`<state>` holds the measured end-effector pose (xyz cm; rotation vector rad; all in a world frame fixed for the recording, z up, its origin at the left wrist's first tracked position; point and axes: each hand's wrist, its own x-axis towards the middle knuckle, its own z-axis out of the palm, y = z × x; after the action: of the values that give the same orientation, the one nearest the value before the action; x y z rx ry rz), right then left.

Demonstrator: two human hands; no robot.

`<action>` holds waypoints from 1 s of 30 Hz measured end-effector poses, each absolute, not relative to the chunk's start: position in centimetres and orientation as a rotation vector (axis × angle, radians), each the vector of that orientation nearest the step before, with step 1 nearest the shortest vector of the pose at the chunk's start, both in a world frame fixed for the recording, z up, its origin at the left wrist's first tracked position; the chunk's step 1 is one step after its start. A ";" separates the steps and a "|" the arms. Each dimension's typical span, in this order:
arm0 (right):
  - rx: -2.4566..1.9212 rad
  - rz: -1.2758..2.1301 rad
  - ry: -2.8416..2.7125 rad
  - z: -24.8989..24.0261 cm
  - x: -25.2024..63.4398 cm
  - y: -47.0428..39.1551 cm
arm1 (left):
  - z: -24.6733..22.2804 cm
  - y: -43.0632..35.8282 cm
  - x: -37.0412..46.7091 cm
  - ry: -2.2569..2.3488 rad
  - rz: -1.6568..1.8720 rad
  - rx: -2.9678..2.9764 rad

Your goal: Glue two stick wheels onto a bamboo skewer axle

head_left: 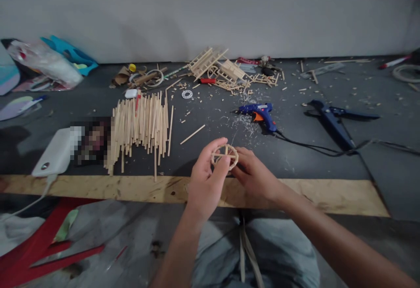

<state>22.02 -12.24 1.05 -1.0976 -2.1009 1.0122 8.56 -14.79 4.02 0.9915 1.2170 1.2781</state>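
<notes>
A small wooden wheel (233, 164) with thin stick spokes is held up in front of me, over the near edge of the table. My left hand (206, 178) grips it, thumb across its face and fingers around the rim. My right hand (254, 172) closes on the wheel's right side, its fingertips partly hidden behind the rim. Left of the hands lies a pile of thin wooden sticks (144, 119), with one loose stick (193, 134) apart from it. A blue hot glue gun (259, 112) with an orange trigger rests beyond my right hand.
Stick-built models (213, 65) and scattered offcuts lie by the wall. A blue cutter tool (334, 124) is at the right, and the glue gun's black cable (305, 148) runs past it. At the left sit a white power bank (54, 152) and a plastic bag (46, 63).
</notes>
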 end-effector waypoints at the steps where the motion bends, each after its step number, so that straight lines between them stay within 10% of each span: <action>1: -1.089 1.011 -2.104 0.8 22.0 -12.3 | 3.9 -14.9 8.8 1.214 1.276 0.978; 30: -0.973 1.023 -2.055 -0.1 21.6 -12.4 | 2.6 -15.5 9.2 1.135 1.271 0.946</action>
<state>21.63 -12.43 -0.06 -0.9727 -2.0546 1.0225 9.19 -15.46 2.62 0.9458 1.1349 1.2714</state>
